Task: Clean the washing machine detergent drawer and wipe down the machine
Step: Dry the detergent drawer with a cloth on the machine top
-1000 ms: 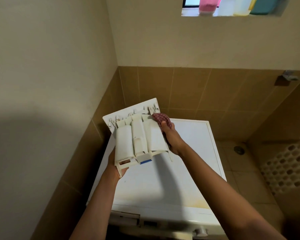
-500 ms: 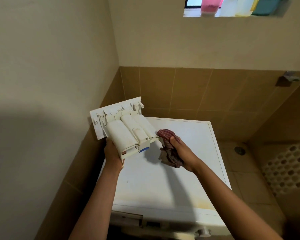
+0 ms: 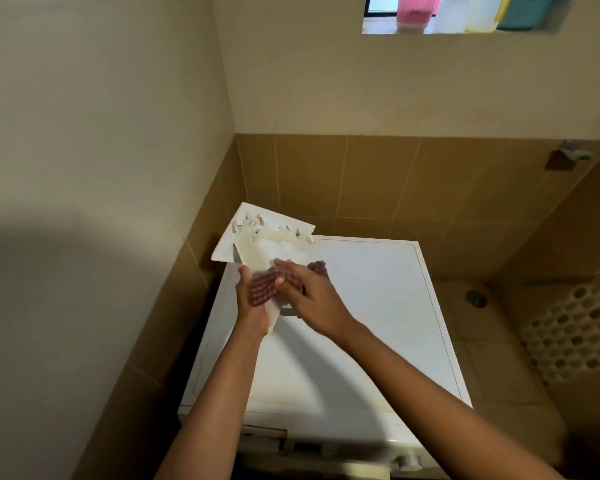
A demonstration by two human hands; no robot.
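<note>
Since half a second ago you've swung the detergent drawer (image 3: 267,244) round, so its front panel now points away toward the tiled wall. Your right hand (image 3: 309,294) has come back onto it with the cloth (image 3: 262,287). Drawer is in the air over the back-left corner of the washing machine (image 3: 361,323), not touching its top. Left hand (image 3: 252,303) grips the drawer's near end from the left side. Right hand holds the checked cloth and presses it on the drawer body; it's blurred, so mid-wipe by my read.

Progress: drawer is out, its empty slot (image 3: 264,441) shows at the machine's front-left, and the drawer wipe is under way. Left, as I judge it:
- finish the drawer
- wipe the machine itself (faint yellowish tint near the front edge of its top)
- slide the drawer back
</note>
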